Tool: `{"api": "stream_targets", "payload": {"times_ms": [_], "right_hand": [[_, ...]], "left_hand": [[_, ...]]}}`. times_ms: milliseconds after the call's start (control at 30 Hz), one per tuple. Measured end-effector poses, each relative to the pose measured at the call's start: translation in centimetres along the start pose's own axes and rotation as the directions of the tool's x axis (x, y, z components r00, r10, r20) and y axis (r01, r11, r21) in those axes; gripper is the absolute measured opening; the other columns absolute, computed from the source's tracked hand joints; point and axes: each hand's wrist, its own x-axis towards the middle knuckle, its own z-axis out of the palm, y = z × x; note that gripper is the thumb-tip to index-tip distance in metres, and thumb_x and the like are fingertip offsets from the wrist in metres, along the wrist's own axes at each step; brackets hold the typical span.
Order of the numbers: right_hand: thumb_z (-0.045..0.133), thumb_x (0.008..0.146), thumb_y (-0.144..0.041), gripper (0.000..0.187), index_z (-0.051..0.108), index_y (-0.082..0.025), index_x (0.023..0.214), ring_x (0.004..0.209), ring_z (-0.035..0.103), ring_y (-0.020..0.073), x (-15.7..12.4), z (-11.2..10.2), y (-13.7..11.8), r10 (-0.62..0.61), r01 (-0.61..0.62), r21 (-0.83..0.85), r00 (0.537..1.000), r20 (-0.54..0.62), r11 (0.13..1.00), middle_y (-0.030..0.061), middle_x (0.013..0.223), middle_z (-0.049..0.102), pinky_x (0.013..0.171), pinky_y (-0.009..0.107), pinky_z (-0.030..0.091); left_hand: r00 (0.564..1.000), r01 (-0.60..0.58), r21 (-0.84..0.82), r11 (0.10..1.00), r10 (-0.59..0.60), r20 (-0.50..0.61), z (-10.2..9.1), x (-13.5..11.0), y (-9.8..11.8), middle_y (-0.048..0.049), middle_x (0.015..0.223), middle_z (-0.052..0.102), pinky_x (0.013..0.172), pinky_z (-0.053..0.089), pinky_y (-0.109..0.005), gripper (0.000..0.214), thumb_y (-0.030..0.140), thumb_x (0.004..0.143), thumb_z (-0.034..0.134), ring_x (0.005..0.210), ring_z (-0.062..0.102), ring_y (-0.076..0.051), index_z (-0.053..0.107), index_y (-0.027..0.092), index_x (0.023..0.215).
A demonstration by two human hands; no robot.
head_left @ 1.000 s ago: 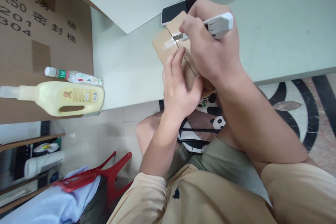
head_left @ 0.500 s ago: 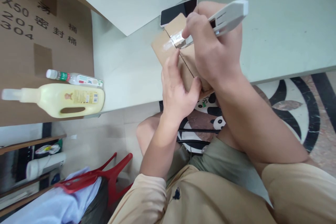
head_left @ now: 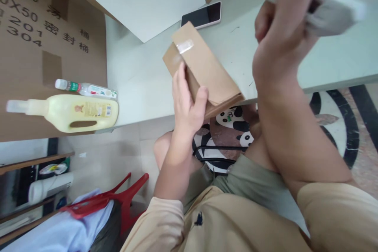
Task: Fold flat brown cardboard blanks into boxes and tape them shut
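Observation:
A small brown cardboard box [head_left: 211, 67] sits at the front edge of the pale table, a strip of clear tape across the far end of its top. The seam along the top has parted, and one flap stands higher than the other. My left hand [head_left: 189, 104] grips the box from the left, fingertips at the seam and thumb across the top. Up at the right, away from the box, my right hand [head_left: 291, 23] is closed round a white and grey utility knife [head_left: 333, 12]. Motion blurs the knife, and its front end points left.
Behind the box lies a phone [head_left: 202, 15], beside a large white box [head_left: 147, 0]. At the left are a yellow jug-shaped bottle [head_left: 63, 112], a clear plastic bottle [head_left: 88, 88] and a big printed carton [head_left: 26, 67]. A red stool [head_left: 130, 193] stands below.
My right hand has lifted the utility knife off the tape and swung up to the right. The seam has come apart, and my left hand and the box have shifted slightly left.

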Motion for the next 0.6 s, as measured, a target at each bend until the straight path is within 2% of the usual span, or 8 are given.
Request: {"api": "stream_targets", "payload": {"times_ms": [67, 100, 167, 233, 300, 367, 433, 600], "right_hand": [[0.041, 0.097, -0.038, 0.019, 0.049, -0.024, 0.086, 0.078, 0.059, 0.0185, -0.1, 0.1, 2.1, -0.113, 0.105, -0.082, 0.989, -0.099, 0.991, 0.0068, 0.086, 0.058, 0.075, 0.035, 0.048], [0.043, 0.096, -0.036, 0.017, 0.051, -0.024, 0.087, 0.077, 0.059, 0.0194, -0.2, 0.2, 3.0, -0.098, 0.084, -0.168, 0.992, -0.074, 0.982, 0.0073, 0.085, 0.06, 0.076, 0.035, 0.048], [0.042, 0.096, -0.032, 0.016, 0.056, -0.024, 0.096, 0.085, 0.063, 0.0223, -0.5, 0.3, 4.4, 0.093, -0.06, -0.383, 0.993, 0.068, 0.922, 0.0086, 0.091, 0.066, 0.082, 0.037, 0.05], [0.043, 0.096, -0.036, 0.024, 0.058, -0.024, 0.111, 0.098, 0.065, 0.0288, -0.8, 0.4, 5.1, 0.294, -0.155, -0.549, 0.939, 0.175, 0.821, 0.0108, 0.101, 0.069, 0.089, 0.043, 0.051], [0.048, 0.093, -0.036, 0.035, 0.057, -0.023, 0.124, 0.107, 0.064, 0.036, -0.9, 0.6, 5.6, 0.406, -0.159, -0.642, 0.877, 0.258, 0.75, 0.0145, 0.112, 0.069, 0.092, 0.05, 0.05], [0.053, 0.089, -0.034, 0.047, 0.053, -0.021, 0.134, 0.114, 0.062, 0.0406, -1.0, 0.9, 6.3, 0.438, -0.135, -0.678, 0.848, 0.299, 0.723, 0.0177, 0.124, 0.065, 0.094, 0.055, 0.05], [0.058, 0.086, -0.034, 0.054, 0.051, -0.021, 0.137, 0.118, 0.059, 0.0421, -1.1, 1.1, 7.3, 0.42, -0.115, -0.668, 0.851, 0.317, 0.736, 0.019, 0.129, 0.062, 0.095, 0.057, 0.05], [0.059, 0.086, -0.041, 0.06, 0.046, -0.02, 0.14, 0.118, 0.058, 0.0428, -1.2, 1.2, 9.8, 0.431, -0.133, -0.642, 0.839, 0.332, 0.755, 0.0219, 0.13, 0.058, 0.091, 0.057, 0.051]], "left_hand": [[0.996, 0.07, -0.057, 0.996, -0.073, -0.042, -0.9, -0.4, -0.6, -0.0105, 0.162, 0.038, 0.128, 0.023, -0.043, 0.072, 0.068, 0.091, 0.051, 0.156, 0.028, -0.028, 0.04, 0.028, 0.15], [0.99, 0.113, -0.101, 0.988, -0.12, -0.07, -1.3, -0.7, -1.0, -0.0098, 0.162, 0.039, 0.127, 0.025, -0.042, 0.072, 0.069, 0.09, 0.054, 0.155, 0.029, -0.028, 0.043, 0.028, 0.148], [0.961, 0.206, -0.226, 0.952, -0.241, -0.138, -2.1, -1.4, -2.1, -0.0086, 0.157, 0.046, 0.123, 0.033, -0.041, 0.07, 0.07, 0.086, 0.058, 0.151, 0.037, -0.028, 0.05, 0.028, 0.142], [0.9, 0.284, -0.388, 0.877, -0.384, -0.208, -2.8, -2.4, -3.1, -0.0085, 0.145, 0.058, 0.116, 0.042, -0.04, 0.063, 0.068, 0.085, 0.059, 0.14, 0.051, -0.028, 0.057, 0.026, 0.133], [0.819, 0.324, -0.542, 0.775, -0.517, -0.25, -3.4, -3.6, -4.1, -0.0078, 0.124, 0.069, 0.105, 0.05, -0.037, 0.055, 0.066, 0.082, 0.062, 0.124, 0.062, -0.027, 0.066, 0.023, 0.115], [0.739, 0.356, -0.645, 0.676, -0.626, -0.248, -3.8, -4.7, -4.9, -0.0059, 0.104, 0.073, 0.094, 0.053, -0.033, 0.05, 0.066, 0.077, 0.066, 0.111, 0.067, -0.024, 0.069, 0.021, 0.1], [0.691, 0.391, -0.674, 0.626, -0.684, -0.235, -4.2, -5.5, -5.4, -0.005, 0.097, 0.073, 0.089, 0.054, -0.032, 0.049, 0.064, 0.071, 0.073, 0.102, 0.069, -0.023, 0.068, 0.021, 0.095], [0.647, 0.443, -0.596, 0.67, -0.699, -0.305, -5.1, -6.0, -6.0, -0.0042, 0.097, 0.075, 0.08, 0.056, -0.029, 0.053, 0.048, 0.057, 0.091, 0.086, 0.071, -0.018, 0.067, 0.022, 0.096]]}}
